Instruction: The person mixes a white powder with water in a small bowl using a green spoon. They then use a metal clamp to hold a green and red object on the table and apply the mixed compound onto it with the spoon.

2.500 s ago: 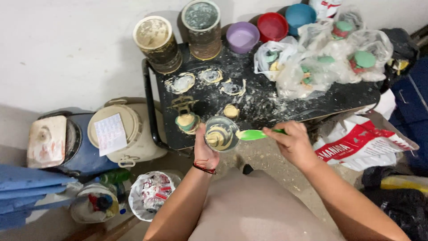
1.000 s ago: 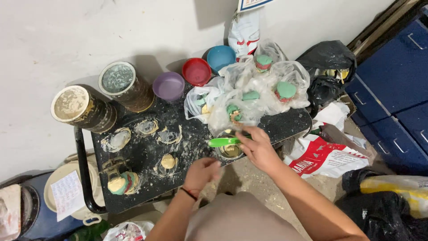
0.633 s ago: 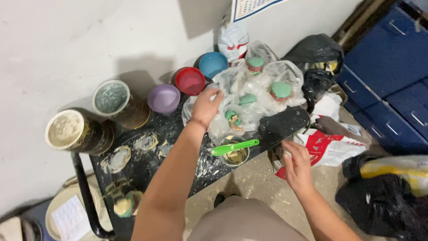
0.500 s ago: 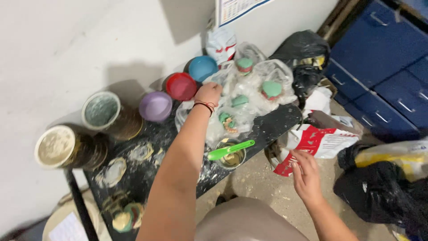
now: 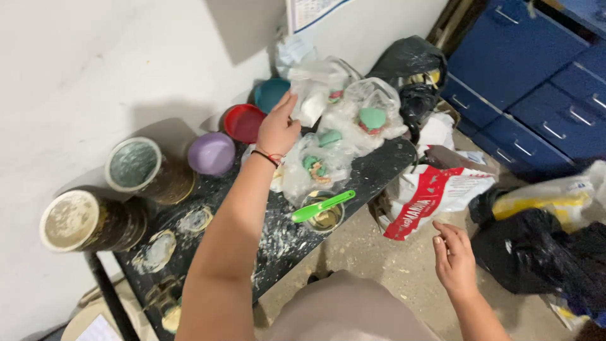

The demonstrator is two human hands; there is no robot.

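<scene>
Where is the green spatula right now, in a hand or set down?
Set down. The green spatula lies across the rim of the small metal cup on the black table; neither hand touches it.

Green spatula point(image 5: 322, 206); red bowl point(image 5: 243, 122); purple bowl point(image 5: 211, 153) (pale lilac).

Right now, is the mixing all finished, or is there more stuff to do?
Looks done: the green spatula lies across the small mixing cup on the black table, nobody holding it. In hand: the left hand grips a clear plastic bag by the teal bowl; the right hand hangs empty. Left: the other bags of coloured moulds are unopened.
</scene>
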